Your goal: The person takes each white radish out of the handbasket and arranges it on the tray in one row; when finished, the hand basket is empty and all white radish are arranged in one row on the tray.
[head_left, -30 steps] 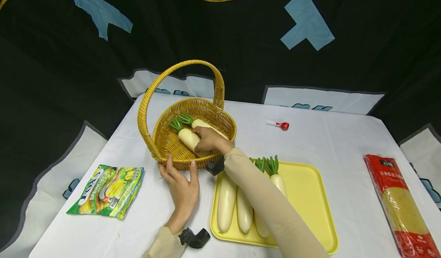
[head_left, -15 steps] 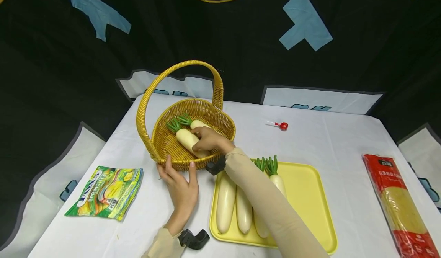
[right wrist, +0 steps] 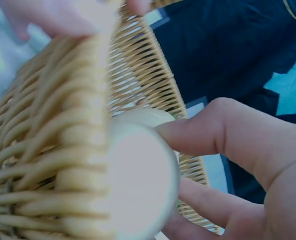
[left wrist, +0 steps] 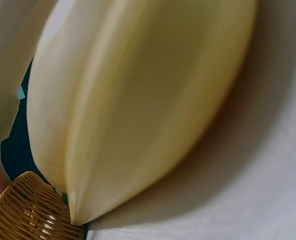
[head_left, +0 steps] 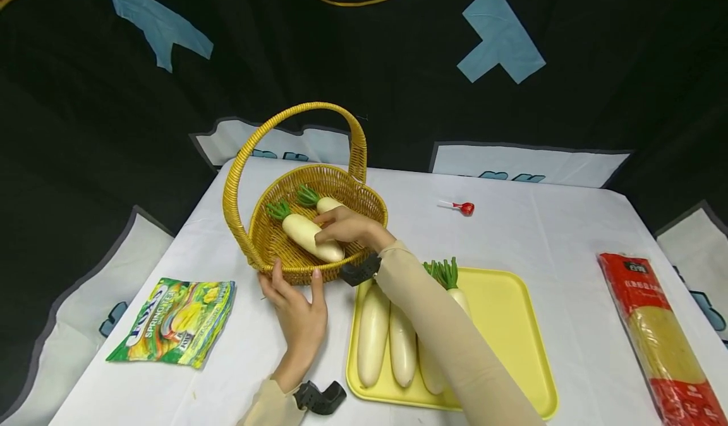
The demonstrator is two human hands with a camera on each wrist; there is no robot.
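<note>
A wicker basket (head_left: 267, 243) with a tall handle stands on the table and holds two white radishes with green tops. My right hand (head_left: 352, 229) reaches in over the near rim. Its thumb and fingertips touch the right side of the nearer radish (head_left: 304, 233), without wrapping round it. The farther radish (head_left: 328, 205) is partly hidden behind that hand. In the right wrist view, the thumb touches the radish (right wrist: 143, 185) close to its blunt end. My left hand (head_left: 301, 318) rests against the basket's near outer side, fingers extended and fingertips at the rim.
A yellow tray (head_left: 506, 337) with more white radishes (head_left: 373, 337) lies right of the basket, partly under my right sleeve. A green snack bag (head_left: 176, 322) lies at left. A red lollipop (head_left: 466, 208) is farther back, and a red-ended noodle pack (head_left: 660, 337) at far right.
The nearer radish has shifted left in the basket and its leafy top has swung left. My right hand's fingers have loosened from it. The left hand stays at the basket.
</note>
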